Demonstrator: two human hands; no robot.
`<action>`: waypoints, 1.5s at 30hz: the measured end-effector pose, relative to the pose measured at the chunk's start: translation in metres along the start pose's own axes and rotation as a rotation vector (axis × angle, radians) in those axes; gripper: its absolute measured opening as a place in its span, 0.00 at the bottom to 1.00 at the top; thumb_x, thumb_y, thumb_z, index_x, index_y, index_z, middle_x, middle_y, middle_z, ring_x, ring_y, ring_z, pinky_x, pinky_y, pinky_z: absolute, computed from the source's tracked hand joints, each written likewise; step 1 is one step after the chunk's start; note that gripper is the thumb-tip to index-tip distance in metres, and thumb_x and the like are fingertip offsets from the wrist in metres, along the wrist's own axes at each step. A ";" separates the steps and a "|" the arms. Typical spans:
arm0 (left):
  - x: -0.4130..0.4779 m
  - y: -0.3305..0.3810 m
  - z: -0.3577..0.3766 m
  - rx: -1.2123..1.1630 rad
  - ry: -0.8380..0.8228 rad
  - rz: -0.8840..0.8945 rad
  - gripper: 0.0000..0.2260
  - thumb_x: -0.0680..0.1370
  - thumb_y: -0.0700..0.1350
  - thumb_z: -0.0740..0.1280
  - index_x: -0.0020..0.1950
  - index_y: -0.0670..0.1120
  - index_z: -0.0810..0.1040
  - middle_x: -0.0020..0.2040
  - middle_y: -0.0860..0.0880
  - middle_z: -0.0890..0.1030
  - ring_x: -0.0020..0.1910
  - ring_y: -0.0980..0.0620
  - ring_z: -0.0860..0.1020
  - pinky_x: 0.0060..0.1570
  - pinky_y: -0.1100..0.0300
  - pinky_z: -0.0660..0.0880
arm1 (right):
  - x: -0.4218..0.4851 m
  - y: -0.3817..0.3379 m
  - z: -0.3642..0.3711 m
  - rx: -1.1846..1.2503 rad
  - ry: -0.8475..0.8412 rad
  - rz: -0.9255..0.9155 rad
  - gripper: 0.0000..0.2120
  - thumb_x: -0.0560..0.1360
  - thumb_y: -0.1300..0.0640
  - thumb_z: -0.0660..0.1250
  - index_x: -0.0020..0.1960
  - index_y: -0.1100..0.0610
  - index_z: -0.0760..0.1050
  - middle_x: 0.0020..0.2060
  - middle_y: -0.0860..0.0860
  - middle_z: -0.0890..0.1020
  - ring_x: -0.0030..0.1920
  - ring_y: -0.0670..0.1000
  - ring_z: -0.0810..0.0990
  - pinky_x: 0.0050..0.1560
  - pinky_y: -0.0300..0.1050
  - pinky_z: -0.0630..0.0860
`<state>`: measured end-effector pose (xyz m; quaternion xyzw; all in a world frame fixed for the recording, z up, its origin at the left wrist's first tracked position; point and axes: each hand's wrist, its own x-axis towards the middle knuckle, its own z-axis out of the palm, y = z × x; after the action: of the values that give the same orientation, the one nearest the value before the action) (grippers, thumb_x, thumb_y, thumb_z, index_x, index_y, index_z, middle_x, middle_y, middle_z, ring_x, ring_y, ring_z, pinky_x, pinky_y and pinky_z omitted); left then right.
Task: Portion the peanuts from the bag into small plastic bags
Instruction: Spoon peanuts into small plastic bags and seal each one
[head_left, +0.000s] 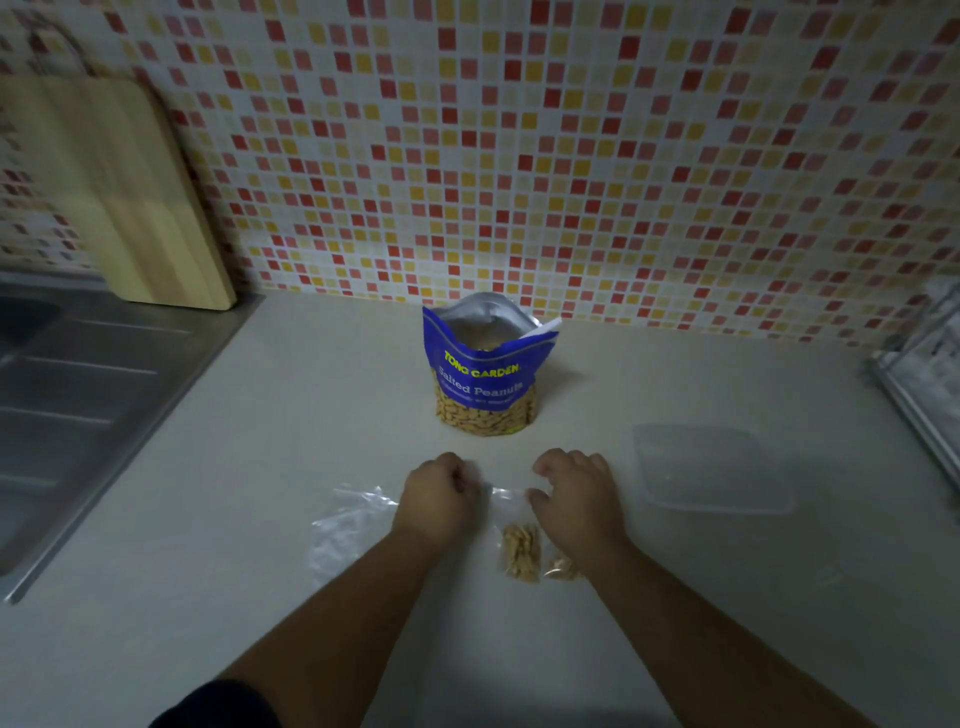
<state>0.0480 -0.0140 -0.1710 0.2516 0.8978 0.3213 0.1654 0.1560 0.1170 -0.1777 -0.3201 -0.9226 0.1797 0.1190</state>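
Note:
A blue peanut bag (488, 364) stands open on the counter near the tiled wall, with peanuts showing through its clear lower part. In front of it lies a small plastic bag with peanuts (518, 551). My left hand (434, 496) pinches the top edge of this small bag on its left. On the right, my right hand (574, 496) holds the same top edge with curled fingers. A second small bag with peanuts (561, 567) lies partly hidden under my right wrist. Left of my left hand lie empty small plastic bags (348, 519).
A clear plastic container lid (711, 467) lies on the counter at the right. A steel sink drainboard (78, 415) fills the left side, and a wooden cutting board (114, 197) leans against the wall. A metal rack (924, 384) stands at the far right.

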 end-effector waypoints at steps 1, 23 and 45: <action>0.004 -0.005 -0.011 0.012 0.045 -0.011 0.05 0.75 0.42 0.65 0.45 0.43 0.79 0.43 0.45 0.81 0.42 0.46 0.77 0.41 0.63 0.66 | 0.003 -0.003 0.000 0.027 0.016 0.001 0.12 0.69 0.52 0.70 0.51 0.53 0.78 0.45 0.51 0.81 0.51 0.56 0.75 0.55 0.47 0.69; 0.018 -0.042 -0.104 0.164 -0.253 0.219 0.18 0.65 0.40 0.76 0.41 0.56 0.69 0.39 0.56 0.77 0.36 0.63 0.73 0.35 0.76 0.68 | 0.012 -0.105 0.006 0.535 -0.417 0.032 0.05 0.71 0.58 0.70 0.42 0.48 0.79 0.35 0.45 0.78 0.39 0.45 0.75 0.40 0.35 0.71; 0.010 0.033 -0.113 -0.915 -0.247 -0.417 0.08 0.76 0.43 0.68 0.42 0.39 0.78 0.32 0.44 0.79 0.30 0.51 0.77 0.31 0.63 0.78 | 0.027 -0.110 -0.045 0.545 0.114 -0.028 0.04 0.71 0.59 0.70 0.40 0.58 0.82 0.35 0.50 0.82 0.39 0.47 0.76 0.35 0.30 0.66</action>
<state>-0.0005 -0.0427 -0.0672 0.0054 0.6703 0.6090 0.4240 0.0901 0.0646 -0.0893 -0.2732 -0.8363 0.4014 0.2546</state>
